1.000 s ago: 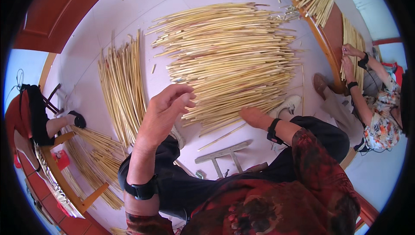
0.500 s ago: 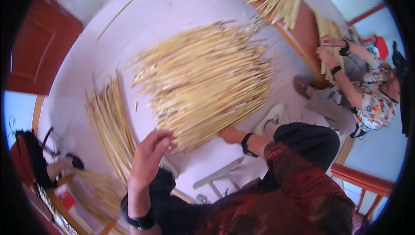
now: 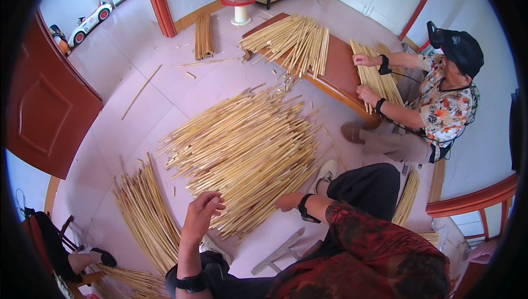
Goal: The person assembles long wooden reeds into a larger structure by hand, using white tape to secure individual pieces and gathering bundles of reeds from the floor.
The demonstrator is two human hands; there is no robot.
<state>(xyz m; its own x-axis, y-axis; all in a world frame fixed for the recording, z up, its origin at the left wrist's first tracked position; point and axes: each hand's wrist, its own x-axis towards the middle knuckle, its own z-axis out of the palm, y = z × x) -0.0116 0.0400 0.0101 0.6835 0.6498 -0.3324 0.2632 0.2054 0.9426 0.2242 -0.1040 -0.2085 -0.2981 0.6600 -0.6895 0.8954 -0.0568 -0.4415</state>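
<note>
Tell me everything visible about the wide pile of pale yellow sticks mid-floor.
The wide pile of thin, pale yellow sticks lies on the pinkish tiled floor, near the middle of the picture. The sticks look like cane or wood, some with reddish-brown patches. They lie roughly parallel, slanting up rightward, ends uneven; no tie shows. The bare right hand is at its near right edge, apparently touching it; the bare left hand is by its near left edge, contact unclear.

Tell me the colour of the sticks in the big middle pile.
The sticks are straw-yellow with some browner streaks; the head view shows this best.
</note>
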